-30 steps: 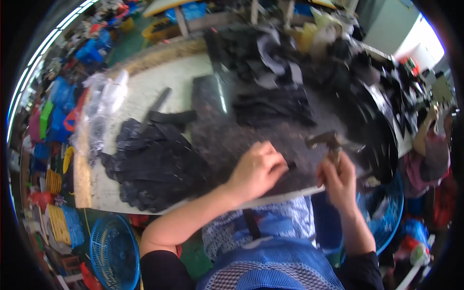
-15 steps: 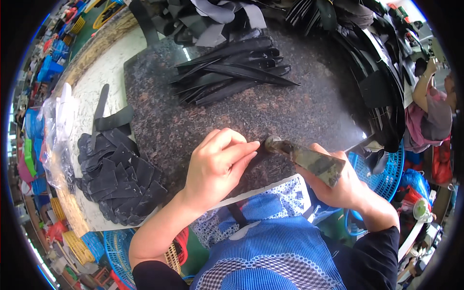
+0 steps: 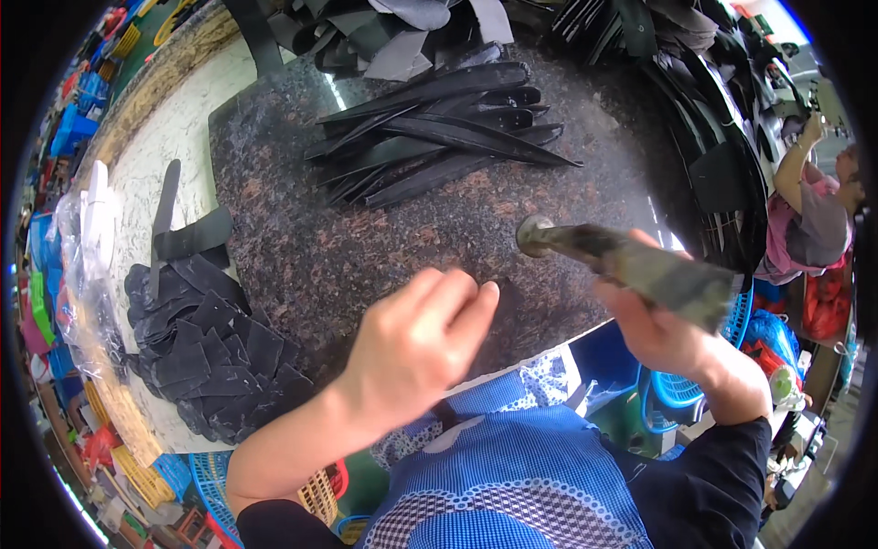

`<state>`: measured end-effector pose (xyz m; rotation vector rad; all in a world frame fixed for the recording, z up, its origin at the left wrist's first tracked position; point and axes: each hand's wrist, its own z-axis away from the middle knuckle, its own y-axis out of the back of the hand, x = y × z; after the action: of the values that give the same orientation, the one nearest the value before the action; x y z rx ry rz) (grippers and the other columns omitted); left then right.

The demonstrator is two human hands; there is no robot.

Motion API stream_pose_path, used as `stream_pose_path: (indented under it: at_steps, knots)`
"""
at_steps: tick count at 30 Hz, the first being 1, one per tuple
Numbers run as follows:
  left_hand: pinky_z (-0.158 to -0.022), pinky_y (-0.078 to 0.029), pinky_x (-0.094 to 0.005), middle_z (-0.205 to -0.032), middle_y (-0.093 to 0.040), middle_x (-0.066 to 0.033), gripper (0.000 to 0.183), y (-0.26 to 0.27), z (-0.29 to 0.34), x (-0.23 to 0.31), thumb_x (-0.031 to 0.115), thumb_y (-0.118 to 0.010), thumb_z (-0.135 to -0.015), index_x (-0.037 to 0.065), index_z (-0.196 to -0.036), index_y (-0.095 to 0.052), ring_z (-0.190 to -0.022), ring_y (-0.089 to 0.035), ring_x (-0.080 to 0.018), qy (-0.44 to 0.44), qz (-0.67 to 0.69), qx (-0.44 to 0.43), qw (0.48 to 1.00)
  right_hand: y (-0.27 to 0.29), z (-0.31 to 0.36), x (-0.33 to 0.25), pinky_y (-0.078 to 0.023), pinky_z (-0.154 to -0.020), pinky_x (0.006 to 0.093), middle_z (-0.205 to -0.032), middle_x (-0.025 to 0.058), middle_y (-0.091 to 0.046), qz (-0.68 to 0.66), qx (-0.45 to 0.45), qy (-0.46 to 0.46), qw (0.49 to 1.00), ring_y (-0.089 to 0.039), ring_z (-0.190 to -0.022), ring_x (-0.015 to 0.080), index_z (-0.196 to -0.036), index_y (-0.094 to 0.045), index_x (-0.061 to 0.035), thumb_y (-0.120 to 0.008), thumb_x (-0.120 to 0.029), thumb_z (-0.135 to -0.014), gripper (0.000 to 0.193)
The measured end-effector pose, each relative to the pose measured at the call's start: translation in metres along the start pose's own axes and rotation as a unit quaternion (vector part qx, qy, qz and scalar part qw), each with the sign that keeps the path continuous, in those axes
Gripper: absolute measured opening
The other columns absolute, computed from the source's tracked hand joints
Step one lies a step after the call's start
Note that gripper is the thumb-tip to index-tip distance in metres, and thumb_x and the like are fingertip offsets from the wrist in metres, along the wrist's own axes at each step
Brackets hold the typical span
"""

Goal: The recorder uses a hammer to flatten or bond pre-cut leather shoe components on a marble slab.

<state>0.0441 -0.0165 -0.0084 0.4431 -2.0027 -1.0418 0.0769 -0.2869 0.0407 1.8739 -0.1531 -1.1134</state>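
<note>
My right hand (image 3: 654,320) grips a hammer (image 3: 631,261) with a round metal face and a broad, flared end. Its face is raised over the dark speckled stone slab (image 3: 384,247). To its left, my left hand (image 3: 421,339) is low over the slab's near part, fingers curled and pressed together. What it pinches, if anything, cannot be made out against the dark stone. Beyond both hands lies a pile of long black folded strips (image 3: 448,128). A heap of flat black pieces (image 3: 206,357) sits left of my left forearm.
Grey and black offcuts (image 3: 402,55) lie along the far edge. Bundled black strips (image 3: 722,174) hang at the right. Clear plastic wrapping (image 3: 82,274) rests at the left edge. A blue basket (image 3: 672,389) stands below on the right; another person (image 3: 809,201) sits beyond.
The hammer has risen away from my left fingertips, and my right hand has moved right. My left hand has curled and turned slightly. The view has shifted a little.
</note>
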Motion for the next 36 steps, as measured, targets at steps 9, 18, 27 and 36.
stream_pose_path:
  at_steps: [9, 18, 27, 36]
  knots:
    - [-0.062, -0.054, -0.0345, -0.083, -0.065, -0.0065, 0.018, 0.003, -0.020, -0.015, -0.003, -0.079, -0.079, 0.000, -0.096, -0.074, -0.071, -0.067, -0.0232, 0.057, 0.041, 0.049, 0.996, -0.001, -0.012, -0.003, -0.045, -0.053, 0.0333, -0.091, 0.0108, -0.067, 0.002, -0.107, -0.103, 0.989, -0.064, -0.065, 0.0195, -0.110, -0.065, 0.0010, -0.067, -0.009, -0.098, 0.015]
    - [-0.068, -0.054, -0.0343, -0.096, -0.060, -0.0100, 0.041, 0.003, 0.004, -0.001, -0.011, -0.073, -0.077, -0.004, -0.117, -0.071, -0.081, -0.061, -0.0245, 0.058, 0.018, 0.012, 0.998, -0.016, -0.010, 0.021, -0.042, -0.044, 0.0317, -0.085, 0.0087, -0.063, -0.003, -0.096, 0.011, 0.995, -0.058, -0.058, 0.0158, -0.097, -0.062, -0.0016, -0.063, -0.004, -0.097, 0.002]
    - [-0.067, -0.055, -0.0351, -0.097, -0.060, -0.0107, 0.041, 0.024, 0.015, -0.004, -0.007, -0.077, -0.076, -0.005, -0.116, -0.070, -0.080, -0.062, -0.0239, 0.080, 0.059, -0.008, 0.995, -0.020, -0.024, 0.007, -0.050, -0.049, 0.0391, -0.072, 0.0125, -0.067, -0.079, -0.108, -0.069, 0.989, -0.067, -0.056, 0.0298, -0.103, -0.062, -0.0021, -0.071, -0.007, -0.092, 0.016]
    - [-0.064, -0.054, -0.0339, -0.090, -0.062, -0.0074, 0.030, 0.016, 0.037, 0.000, -0.002, -0.083, -0.073, -0.001, -0.102, -0.074, -0.074, -0.063, -0.0238, 0.101, 0.032, 0.064, 0.992, -0.028, -0.035, -0.002, -0.053, -0.051, 0.0350, -0.073, 0.0104, -0.068, -0.064, -0.080, -0.120, 0.987, -0.072, -0.061, 0.0251, -0.114, -0.061, -0.0026, -0.073, -0.010, -0.088, 0.029]
